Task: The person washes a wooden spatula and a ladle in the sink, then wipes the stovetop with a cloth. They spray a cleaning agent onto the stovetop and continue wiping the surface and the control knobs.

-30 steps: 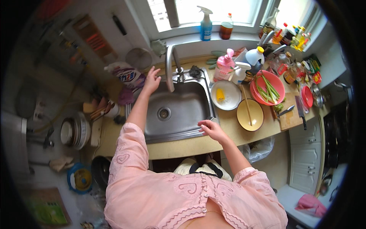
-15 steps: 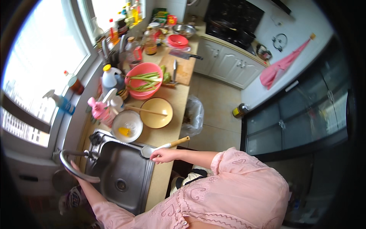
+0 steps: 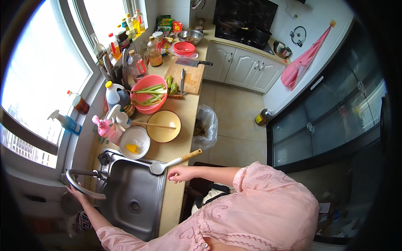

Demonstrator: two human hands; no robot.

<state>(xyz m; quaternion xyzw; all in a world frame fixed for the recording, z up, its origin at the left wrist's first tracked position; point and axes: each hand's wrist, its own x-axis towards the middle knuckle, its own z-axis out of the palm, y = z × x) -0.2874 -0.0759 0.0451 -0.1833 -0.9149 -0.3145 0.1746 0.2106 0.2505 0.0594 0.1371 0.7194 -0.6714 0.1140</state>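
A dish brush (image 3: pixel 157 168) with a white head, dark bristles and a wooden handle end lies across the sink's right rim and the counter. Just below its handle, my right hand (image 3: pixel 181 173) hovers over the counter edge, empty, its fingers loosely bent and apart. My left hand (image 3: pixel 76 193) reaches past the curved metal faucet (image 3: pixel 86 190), fingers stretched out and partly behind the spout; whether it touches anything is unclear. Below the faucet sits a steel sink (image 3: pixel 130 184) with nothing in its basin but the drain.
Beyond the sink are a white bowl (image 3: pixel 144 140) with a yellow item, a yellow bowl (image 3: pixel 171 121) with chopsticks across it, and a pink basin (image 3: pixel 140 85) of green stalks. A cleaver (image 3: pixel 188 62) rests on the cutting board (image 3: pixel 194 79). Bottles line the window; a trash bag (image 3: pixel 209 129) hangs beside the counter.
My right hand has drawn back from the brush head toward the counter's edge, and the brush stays on the rim. My left hand remains by the faucet. The view has shifted slightly.
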